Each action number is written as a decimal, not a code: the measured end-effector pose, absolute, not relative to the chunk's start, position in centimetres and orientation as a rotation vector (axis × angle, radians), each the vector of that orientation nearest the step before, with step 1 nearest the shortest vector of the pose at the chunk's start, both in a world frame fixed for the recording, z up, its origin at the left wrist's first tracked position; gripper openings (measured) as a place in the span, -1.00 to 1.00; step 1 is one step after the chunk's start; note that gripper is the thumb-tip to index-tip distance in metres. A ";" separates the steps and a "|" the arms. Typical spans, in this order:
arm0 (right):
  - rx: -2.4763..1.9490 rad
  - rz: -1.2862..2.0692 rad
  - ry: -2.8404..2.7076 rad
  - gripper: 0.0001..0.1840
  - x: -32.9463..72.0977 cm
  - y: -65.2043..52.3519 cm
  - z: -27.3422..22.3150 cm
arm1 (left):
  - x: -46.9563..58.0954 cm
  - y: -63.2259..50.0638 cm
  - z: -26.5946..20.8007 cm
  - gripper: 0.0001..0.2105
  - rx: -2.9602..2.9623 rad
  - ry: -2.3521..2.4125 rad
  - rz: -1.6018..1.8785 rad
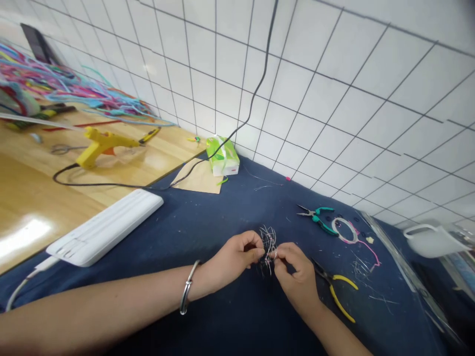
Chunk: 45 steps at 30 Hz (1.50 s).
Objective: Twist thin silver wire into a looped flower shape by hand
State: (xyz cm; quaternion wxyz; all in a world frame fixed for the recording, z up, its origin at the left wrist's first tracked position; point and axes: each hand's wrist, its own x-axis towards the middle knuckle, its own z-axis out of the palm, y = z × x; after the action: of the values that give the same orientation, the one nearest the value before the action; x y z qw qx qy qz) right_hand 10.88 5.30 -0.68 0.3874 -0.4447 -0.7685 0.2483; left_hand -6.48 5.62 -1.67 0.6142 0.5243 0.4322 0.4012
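Between my hands is a tangled bundle of thin silvery wires (268,240), its loose ends sticking out above and below. My left hand (237,252), with a silver bangle at the wrist, pinches the bundle from the left. From the right, my right hand (295,272) holds it with thumb and fingers closed at its edge. Exactly which strands each hand grips is too fine to make out. Just right of my right hand lie yellow-handled pliers (339,289), their jaws partly behind the hand. Farther back are teal-handled needle-nose pliers (319,215).
A white ring-shaped coil (345,230) and wire scraps (361,269) lie at right, near a white cup (434,241). A white power strip (107,227), a tissue pack (223,155) and a yellow glue gun (104,146) are left. A black cable (256,91) crosses the tiled wall.
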 end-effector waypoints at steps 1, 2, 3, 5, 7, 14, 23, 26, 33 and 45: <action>-1.131 0.628 -1.963 -0.80 10.8 5.3 -0.6 | -6.5 5.6 -1.7 -0.92 1.212 0.992 0.917; -1.130 0.626 -1.972 -0.81 10.7 5.2 -0.6 | -6.5 5.6 -1.8 -0.92 1.208 0.985 0.910; -1.129 0.626 -1.980 -0.82 10.6 5.2 -0.5 | -6.5 5.6 -1.8 -0.92 1.197 0.980 0.907; -1.128 0.631 -1.997 -0.85 10.4 5.1 -0.4 | -6.6 5.6 -1.8 -0.92 1.177 0.977 0.912; -1.127 0.638 -2.017 -0.87 10.3 5.0 -0.2 | -6.7 5.6 -1.7 -0.92 1.165 0.986 0.939; -1.121 0.581 -2.047 -0.90 10.0 4.9 -0.2 | -6.8 5.4 -1.5 -0.94 1.102 0.894 0.947; -1.097 0.487 -2.055 -0.92 10.0 4.7 -0.4 | -6.8 5.3 -1.3 -0.93 0.989 0.823 0.939; -1.081 0.461 -2.061 -0.90 10.1 4.7 -0.4 | -6.9 5.3 -1.3 -0.91 0.962 0.810 0.912; -1.070 0.383 -2.078 -0.87 10.5 4.7 -0.5 | -6.8 5.4 -1.5 -0.89 0.920 0.803 0.905; -1.069 0.351 -2.099 -0.87 10.6 4.6 -0.4 | -7.2 5.9 -0.8 -0.89 0.955 0.732 0.833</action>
State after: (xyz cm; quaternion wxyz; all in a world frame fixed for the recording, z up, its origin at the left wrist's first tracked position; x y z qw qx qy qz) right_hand 10.62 4.57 -0.43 0.3711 -0.4167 -0.8185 0.1369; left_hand -7.22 5.90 -0.78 0.7440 0.4358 0.3344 0.3805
